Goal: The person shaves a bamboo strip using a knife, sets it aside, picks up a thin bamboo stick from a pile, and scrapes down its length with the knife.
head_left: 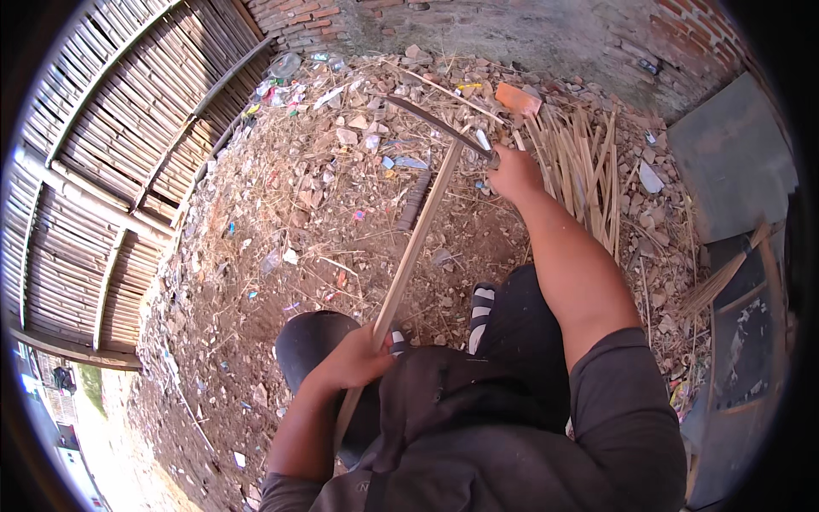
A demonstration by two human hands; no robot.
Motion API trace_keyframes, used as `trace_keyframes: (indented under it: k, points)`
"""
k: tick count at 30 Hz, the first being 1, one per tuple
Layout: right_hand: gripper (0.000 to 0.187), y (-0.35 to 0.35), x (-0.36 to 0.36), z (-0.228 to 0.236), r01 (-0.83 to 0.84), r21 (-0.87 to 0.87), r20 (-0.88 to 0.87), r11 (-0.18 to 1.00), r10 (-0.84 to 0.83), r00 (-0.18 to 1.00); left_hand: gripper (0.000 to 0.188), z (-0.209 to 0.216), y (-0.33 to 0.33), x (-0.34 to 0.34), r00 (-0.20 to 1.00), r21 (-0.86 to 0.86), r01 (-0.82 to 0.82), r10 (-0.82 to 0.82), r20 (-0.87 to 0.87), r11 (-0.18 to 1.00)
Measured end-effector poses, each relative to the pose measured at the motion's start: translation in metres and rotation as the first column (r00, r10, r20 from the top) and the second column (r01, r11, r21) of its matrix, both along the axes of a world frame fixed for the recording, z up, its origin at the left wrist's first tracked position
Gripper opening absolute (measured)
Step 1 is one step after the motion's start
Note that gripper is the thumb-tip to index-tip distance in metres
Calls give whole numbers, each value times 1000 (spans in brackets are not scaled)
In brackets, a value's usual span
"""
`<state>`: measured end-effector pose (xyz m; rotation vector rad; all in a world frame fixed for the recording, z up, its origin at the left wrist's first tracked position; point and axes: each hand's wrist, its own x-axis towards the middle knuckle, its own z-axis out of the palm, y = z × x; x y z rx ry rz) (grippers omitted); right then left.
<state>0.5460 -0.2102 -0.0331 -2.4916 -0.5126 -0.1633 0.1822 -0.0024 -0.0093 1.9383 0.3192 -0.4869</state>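
Observation:
My left hand (351, 358) is wrapped round a long pale bamboo strip (414, 241) near my lap. The strip slants up and away to the right, its lower end running down past my left forearm. In my closed right hand (517, 174) is the handle of a machete (433, 121) with a long dark blade. The blade points to the far left and meets or crosses the far end of the strip; whether it cuts into it I cannot tell. A dark ribbed sheath-like piece (415, 201) lies on the ground just left of the strip.
Many cut strips (589, 175) lie in a pile beyond my right forearm. An orange tile (518, 99) rests near the brick wall (563, 47). Rubble and litter cover the ground. A bamboo fence (111, 128) stands left; a grey panel (734, 162) and a twig broom (728, 273) stand right.

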Motion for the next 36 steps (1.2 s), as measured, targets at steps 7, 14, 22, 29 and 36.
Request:
trace_keyframes:
  k: [7, 14, 22, 29, 36]
  points:
    - [26, 0, -11, 16, -309, -148, 175, 939, 332, 927, 28, 3, 2, 2, 997, -68, -56, 52, -50, 996]
    - [41, -5, 10, -4, 165, -99, -87, 981, -174, 981, 26, -5, 0, -8, 1000, -80, -4, 5, 6, 997]
    - [47, -17, 16, -15, 123, 107, -81, 987, -114, 990, 23, 1, 2, 0, 998, -233, -62, 53, -41, 971]
    - [42, -3, 8, 6, -76, 359, -86, 930, 114, 990, 20, 9, 1, 2, 990, -235, -136, 125, -60, 962]
    - [19, 30, -65, 43, -638, -129, 29, 759, 646, 763, 26, 6, 6, 11, 967, -481, -252, 236, -95, 840]
